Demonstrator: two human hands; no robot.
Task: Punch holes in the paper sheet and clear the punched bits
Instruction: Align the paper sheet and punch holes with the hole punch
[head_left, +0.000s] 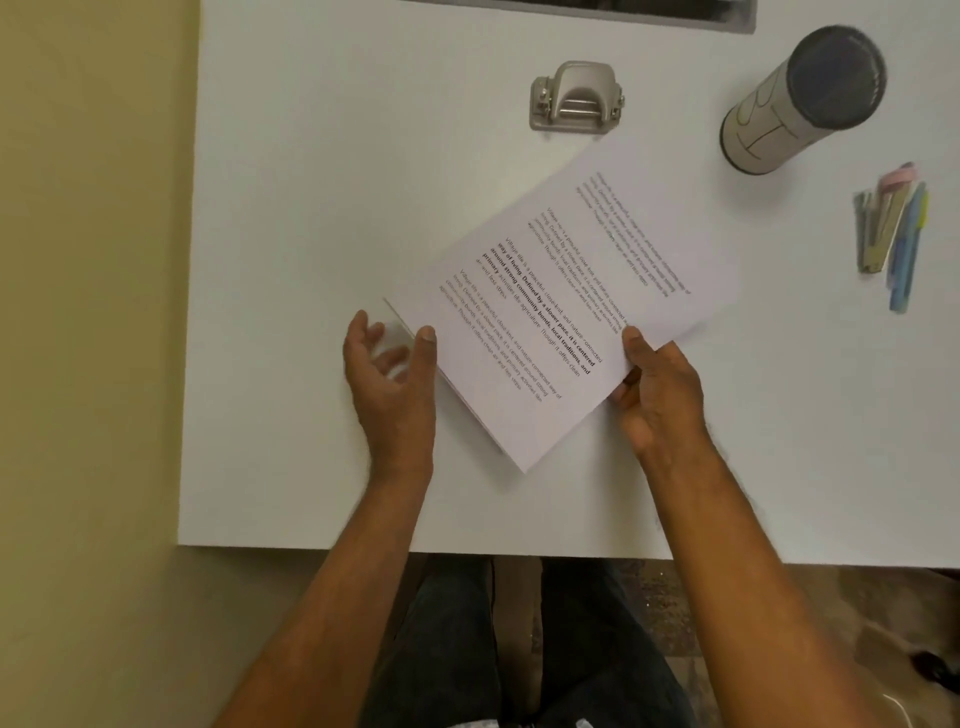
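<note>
A printed paper sheet (561, 291), apparently folded over, is held tilted above the white table (311, 208). My right hand (660, 395) pinches its lower right edge between thumb and fingers. My left hand (389, 374) touches the sheet's left edge with the thumb on top, the other fingers spread apart behind it. A grey metal hole punch (575, 98) stands on the table beyond the sheet's far corner, with neither hand touching it.
A grey cylindrical container with a dark lid (802, 98) stands at the back right. A bundle of pens and markers (893, 234) lies near the right edge. The table's near edge runs just above my lap. A yellowish floor lies to the left.
</note>
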